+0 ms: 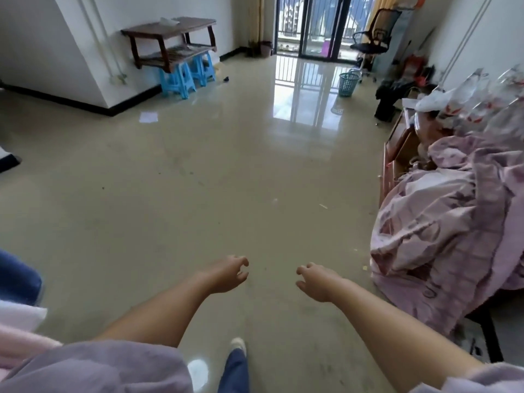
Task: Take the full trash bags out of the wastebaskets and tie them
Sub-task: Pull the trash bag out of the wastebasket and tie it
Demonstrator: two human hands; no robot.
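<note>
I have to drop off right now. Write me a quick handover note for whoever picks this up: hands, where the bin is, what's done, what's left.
Left hand: held out ahead, fingers loosely curled, holding nothing.
Right hand: same.
Teal wastebasket: far across the floor, near the office chair by the balcony door. Whether it has a bag cannot be told from here.
Done: nothing visible; no tied bag in view.
Left: walk over, pull the bag, tie it.

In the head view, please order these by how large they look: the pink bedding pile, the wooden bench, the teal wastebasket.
1. pink bedding pile, though it lies nearest the camera
2. wooden bench
3. teal wastebasket
</note>
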